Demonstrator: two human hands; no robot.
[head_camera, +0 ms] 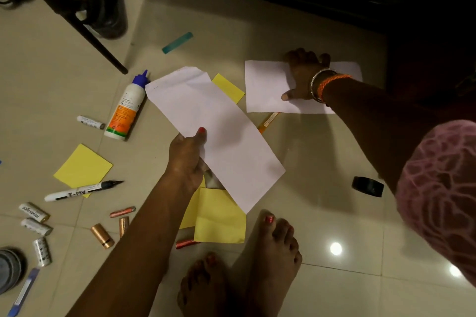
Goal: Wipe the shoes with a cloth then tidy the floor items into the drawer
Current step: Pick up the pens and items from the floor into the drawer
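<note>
Tidying step in hand, judging by the loose stationery on the floor; no shoes, cloth or drawer in view, so I cannot say where the drawer is or how the wiping stands. Nearest, two bare feet [257, 260] on the tiled floor [322, 213], a copper battery [186, 243] just beside the toes. Left of the feet, more copper and silver batteries [101, 235] scattered apart, a blue cutter [24, 291], and a dark round tin [9, 269] at the frame edge; contents not readable. Next, a folded yellow sheet [219, 221] on the floor, partly under the long white envelope [219, 136], which the left hand [186, 157] pinches by its edge, thumb on top, lifted off the floor. Black marker [82, 190] lies over the corner of a yellow sticky note [82, 166]; black tape roll [367, 186] sits alone at right. Farther, a glue bottle [126, 108] lying flat, a small white tube [90, 122] beside it. The right hand [304, 77] presses flat, fingers spread, on a white paper [265, 90] on the floor; an orange pen [268, 121] pokes out from under it. Farthest, a teal comb [177, 42] and a dark chair leg [103, 49]. Next move likely needs the right fingers to curl under the paper's edge and lift it to join the envelope; thin sheet on smooth tile, may slide rather than lift.
</note>
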